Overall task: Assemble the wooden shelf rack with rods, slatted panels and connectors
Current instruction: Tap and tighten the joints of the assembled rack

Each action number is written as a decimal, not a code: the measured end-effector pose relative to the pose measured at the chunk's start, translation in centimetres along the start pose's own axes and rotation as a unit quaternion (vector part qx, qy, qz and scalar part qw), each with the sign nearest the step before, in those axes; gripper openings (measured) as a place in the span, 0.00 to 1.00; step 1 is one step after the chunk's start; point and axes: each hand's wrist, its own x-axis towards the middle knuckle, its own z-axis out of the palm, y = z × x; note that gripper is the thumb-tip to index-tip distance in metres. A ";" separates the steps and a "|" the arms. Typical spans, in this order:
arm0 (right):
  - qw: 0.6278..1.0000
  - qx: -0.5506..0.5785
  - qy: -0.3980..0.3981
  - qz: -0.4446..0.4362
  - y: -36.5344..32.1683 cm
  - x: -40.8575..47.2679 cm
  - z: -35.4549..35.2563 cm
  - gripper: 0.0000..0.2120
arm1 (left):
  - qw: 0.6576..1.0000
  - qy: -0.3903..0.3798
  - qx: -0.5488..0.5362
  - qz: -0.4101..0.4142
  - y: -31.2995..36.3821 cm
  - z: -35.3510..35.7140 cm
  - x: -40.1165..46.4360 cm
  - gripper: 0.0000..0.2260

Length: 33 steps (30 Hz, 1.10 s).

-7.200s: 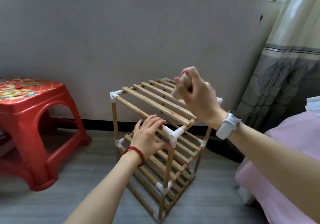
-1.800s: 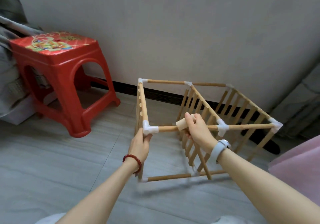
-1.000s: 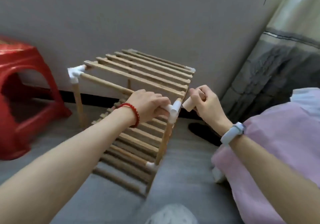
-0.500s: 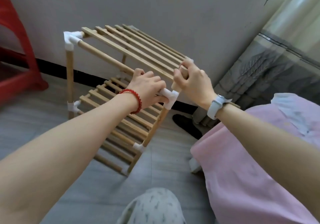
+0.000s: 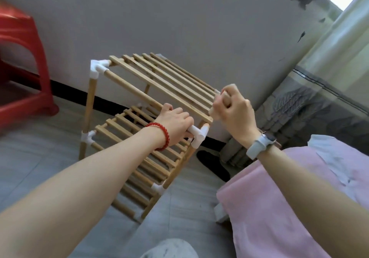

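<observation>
Change: right hand (image 5: 233,105) has lifted off the near corner since half a second ago, fist now above the top panel's end.
Rack (image 5: 143,121): upright on the grey floor (image 5: 30,157), just before the wall.
Left hand (image 5: 175,125): curled round the top front rod, touching the white corner connector (image 5: 199,135).
Right hand: clenched round a short pale wooden peg (image 5: 224,97), over the top slatted panel (image 5: 165,83).
Beside: red stool (image 5: 22,57) left, pink cloth (image 5: 279,207) right.
</observation>
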 end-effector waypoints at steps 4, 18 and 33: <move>0.979 0.085 0.179 -0.045 -0.4 0.4 -0.2 0.06 | 1.000 0.009 -0.001 -0.003 -0.4 0.4 -0.2 0.11; 0.956 0.224 -0.092 0.166 4.2 -8.8 3.9 0.06 | 0.999 0.011 0.027 0.040 0.5 -0.6 -0.7 0.15; 0.964 0.172 -0.135 0.152 3.4 -3.8 7.9 0.13 | 0.956 0.189 -0.179 -0.133 -2.4 -7.0 3.4 0.11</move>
